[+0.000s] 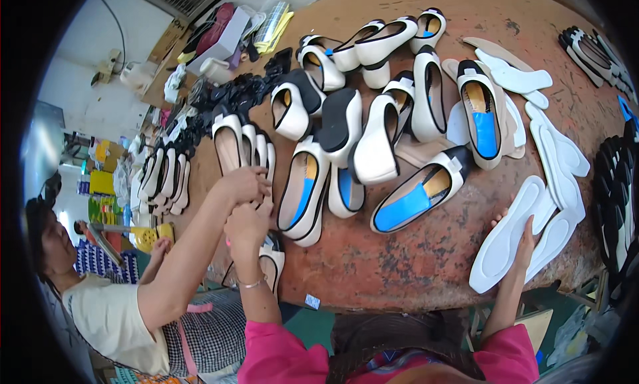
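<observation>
Insole (506,241): white, flat, foot-shaped, long and narrow, lying at the counter's (413,264) near edge toward its right end, overlapping other white insoles. Right hand (522,241) grips it, fingers curled over its edge. Left hand (247,227) closed around a white shoe (271,263) at the near edge, touching a co-worker's hand (245,184).

At the far left corner of the worn brown table (413,264) sits a white rectangular box (223,41) with a dark red flat package (214,29) lying on top of it. Just beside it to the right lies a clear plastic packet with yellow and green edging (273,25). On the table's near edge is a small white label with dark print (312,301).
</observation>
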Action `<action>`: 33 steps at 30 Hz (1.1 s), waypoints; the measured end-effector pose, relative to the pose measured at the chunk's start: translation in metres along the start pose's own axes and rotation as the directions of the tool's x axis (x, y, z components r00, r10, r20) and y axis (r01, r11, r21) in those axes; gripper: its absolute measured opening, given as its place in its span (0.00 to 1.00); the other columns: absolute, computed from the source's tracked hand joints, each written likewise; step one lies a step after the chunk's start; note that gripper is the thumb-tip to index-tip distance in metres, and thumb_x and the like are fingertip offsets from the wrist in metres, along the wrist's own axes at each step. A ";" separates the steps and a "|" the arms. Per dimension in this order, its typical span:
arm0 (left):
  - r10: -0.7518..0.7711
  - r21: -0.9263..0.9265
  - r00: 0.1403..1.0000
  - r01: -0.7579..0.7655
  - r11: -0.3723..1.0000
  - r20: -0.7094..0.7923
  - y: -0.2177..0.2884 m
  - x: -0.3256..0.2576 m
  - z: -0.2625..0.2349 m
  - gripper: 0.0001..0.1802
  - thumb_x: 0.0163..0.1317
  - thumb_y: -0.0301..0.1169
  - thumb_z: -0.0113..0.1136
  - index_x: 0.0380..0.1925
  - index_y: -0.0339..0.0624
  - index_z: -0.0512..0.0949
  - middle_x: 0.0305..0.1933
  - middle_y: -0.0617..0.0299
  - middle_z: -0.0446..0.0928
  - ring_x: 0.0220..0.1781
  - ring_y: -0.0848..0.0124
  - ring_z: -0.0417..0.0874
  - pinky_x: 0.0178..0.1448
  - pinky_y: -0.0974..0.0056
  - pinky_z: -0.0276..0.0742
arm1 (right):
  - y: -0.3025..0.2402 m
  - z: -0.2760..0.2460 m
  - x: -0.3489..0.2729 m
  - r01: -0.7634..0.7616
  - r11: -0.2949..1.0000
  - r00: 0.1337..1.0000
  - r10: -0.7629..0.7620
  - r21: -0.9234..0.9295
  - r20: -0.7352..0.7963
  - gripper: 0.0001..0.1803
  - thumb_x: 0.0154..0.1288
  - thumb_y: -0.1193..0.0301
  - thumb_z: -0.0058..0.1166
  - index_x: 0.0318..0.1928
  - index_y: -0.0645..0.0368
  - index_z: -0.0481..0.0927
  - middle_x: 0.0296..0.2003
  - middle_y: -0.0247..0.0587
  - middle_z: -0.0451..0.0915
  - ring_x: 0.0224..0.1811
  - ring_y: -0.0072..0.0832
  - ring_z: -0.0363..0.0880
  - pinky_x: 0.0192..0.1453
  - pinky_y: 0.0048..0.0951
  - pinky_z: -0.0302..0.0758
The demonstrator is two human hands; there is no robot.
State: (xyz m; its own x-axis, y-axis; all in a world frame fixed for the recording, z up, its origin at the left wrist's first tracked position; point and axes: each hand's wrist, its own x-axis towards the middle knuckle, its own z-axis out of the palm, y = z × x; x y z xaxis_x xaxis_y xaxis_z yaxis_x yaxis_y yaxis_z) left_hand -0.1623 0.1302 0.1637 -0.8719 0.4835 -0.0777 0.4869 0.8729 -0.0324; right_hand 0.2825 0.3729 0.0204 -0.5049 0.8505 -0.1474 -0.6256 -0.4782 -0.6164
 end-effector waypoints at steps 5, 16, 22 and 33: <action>0.500 -0.120 0.780 -0.576 0.809 -0.375 0.163 0.033 -0.044 0.16 0.63 0.43 0.63 0.43 0.43 0.83 0.34 0.44 0.82 0.37 0.47 0.83 0.44 0.47 0.77 | 0.009 -0.019 0.002 0.011 0.999 0.997 -0.008 0.040 -0.081 0.38 0.80 0.47 0.31 0.74 0.65 0.53 0.48 0.47 0.73 0.47 0.36 0.74 0.53 0.36 0.77; 0.732 -0.021 0.633 -0.760 0.649 -0.252 0.267 0.195 0.008 0.32 0.49 0.45 0.75 0.53 0.45 0.80 0.50 0.45 0.78 0.53 0.48 0.80 0.59 0.43 0.69 | 0.011 -0.018 0.013 -0.022 0.988 0.996 0.034 0.153 -0.078 0.38 0.79 0.46 0.31 0.74 0.64 0.53 0.48 0.48 0.73 0.48 0.36 0.73 0.51 0.39 0.77; 0.847 0.255 0.374 -0.837 0.484 -0.379 0.216 0.128 0.000 0.27 0.49 0.34 0.74 0.51 0.48 0.79 0.44 0.49 0.80 0.46 0.52 0.81 0.49 0.50 0.66 | 0.009 -0.014 0.012 -0.029 0.986 0.995 0.044 0.165 -0.091 0.37 0.80 0.47 0.30 0.74 0.64 0.54 0.46 0.47 0.73 0.46 0.36 0.73 0.52 0.40 0.76; 0.224 -0.802 0.877 -0.479 0.357 -0.425 0.106 0.023 -0.042 0.08 0.64 0.25 0.64 0.38 0.31 0.79 0.34 0.68 0.79 0.36 0.82 0.75 0.38 0.73 0.71 | -0.009 -0.015 -0.016 -0.002 0.999 0.998 0.000 -0.041 -0.059 0.42 0.77 0.41 0.32 0.74 0.64 0.56 0.46 0.50 0.75 0.46 0.39 0.77 0.49 0.37 0.79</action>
State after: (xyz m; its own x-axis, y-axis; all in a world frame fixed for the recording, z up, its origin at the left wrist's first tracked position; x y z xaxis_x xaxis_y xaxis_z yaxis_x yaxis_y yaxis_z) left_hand -0.1332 0.2367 0.2003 -0.6782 0.6473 0.3478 0.5499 0.1331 0.8245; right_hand 0.3048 0.3672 0.0167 -0.4692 0.8619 -0.1924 -0.5993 -0.4708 -0.6474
